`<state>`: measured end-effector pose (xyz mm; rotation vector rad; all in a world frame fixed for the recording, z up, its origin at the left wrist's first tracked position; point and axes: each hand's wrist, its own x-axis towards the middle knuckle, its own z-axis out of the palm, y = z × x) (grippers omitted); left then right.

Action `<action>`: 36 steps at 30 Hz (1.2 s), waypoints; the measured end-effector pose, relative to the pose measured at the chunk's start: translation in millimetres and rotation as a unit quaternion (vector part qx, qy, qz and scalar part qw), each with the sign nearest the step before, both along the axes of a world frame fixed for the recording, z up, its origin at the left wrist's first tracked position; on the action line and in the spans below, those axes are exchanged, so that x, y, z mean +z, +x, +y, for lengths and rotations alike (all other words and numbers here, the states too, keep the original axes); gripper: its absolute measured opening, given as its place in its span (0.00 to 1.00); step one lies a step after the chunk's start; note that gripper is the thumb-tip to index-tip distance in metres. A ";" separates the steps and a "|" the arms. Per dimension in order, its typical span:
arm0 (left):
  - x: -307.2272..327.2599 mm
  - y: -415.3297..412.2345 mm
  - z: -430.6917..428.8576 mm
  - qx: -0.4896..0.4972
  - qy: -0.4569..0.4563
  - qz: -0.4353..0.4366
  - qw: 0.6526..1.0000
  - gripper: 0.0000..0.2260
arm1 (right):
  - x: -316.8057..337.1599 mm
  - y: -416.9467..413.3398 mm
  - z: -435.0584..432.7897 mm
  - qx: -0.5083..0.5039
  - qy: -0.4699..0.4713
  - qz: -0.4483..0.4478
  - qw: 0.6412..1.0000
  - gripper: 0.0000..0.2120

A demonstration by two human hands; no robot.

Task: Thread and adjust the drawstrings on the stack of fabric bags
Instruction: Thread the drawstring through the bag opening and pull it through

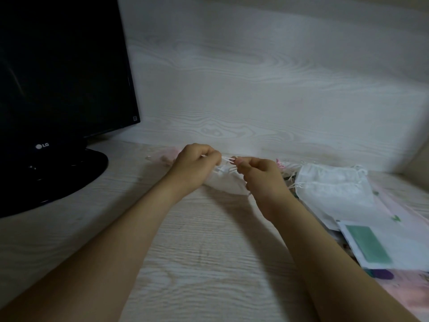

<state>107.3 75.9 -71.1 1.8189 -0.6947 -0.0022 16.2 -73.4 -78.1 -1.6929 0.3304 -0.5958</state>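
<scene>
A small white fabric bag hangs just above the desk at the centre, its mouth bunched between my two hands. My left hand grips the bag's top and the left end of its white drawstring. My right hand pinches the right end of the same string, which stretches short and taut between the two hands. A stack of flat white fabric bags with loose strings lies on the desk to the right. Pinkish bags lie behind my left hand, partly hidden.
A black monitor on a round black base fills the left. A wood-grain wall stands right behind the hands. At right lie a white packet with a green panel and pink printed paper.
</scene>
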 end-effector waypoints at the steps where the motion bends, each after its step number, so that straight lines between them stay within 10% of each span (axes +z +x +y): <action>1: 3.8 1.3 -0.4 0.002 -0.040 0.050 0.998 0.10 | -0.3 0.8 -0.8 -0.007 -0.002 0.004 1.000 0.11; 7: 11.7 6.7 4.7 -0.090 -0.280 0.266 0.918 0.14 | 0.7 1.2 2.4 0.003 -0.031 0.015 0.999 0.09; 12: 12.4 5.9 5.6 -0.110 -0.288 0.318 0.897 0.14 | 3.0 -1.1 10.4 0.001 -0.089 0.038 0.995 0.10; 22: 10.3 1.2 9.0 0.108 -0.022 0.013 0.994 0.02 | -3.4 1.5 5.9 -0.132 -0.356 0.089 0.921 0.12; 29: 7.9 -10.9 13.9 0.111 0.219 -0.181 0.952 0.11 | -9.4 4.7 3.1 -0.096 -0.355 0.059 0.928 0.09; 36: 1.5 -4.2 16.7 0.092 0.274 -0.237 0.928 0.08 | -10.9 9.5 0.8 -0.105 -0.298 0.070 0.946 0.09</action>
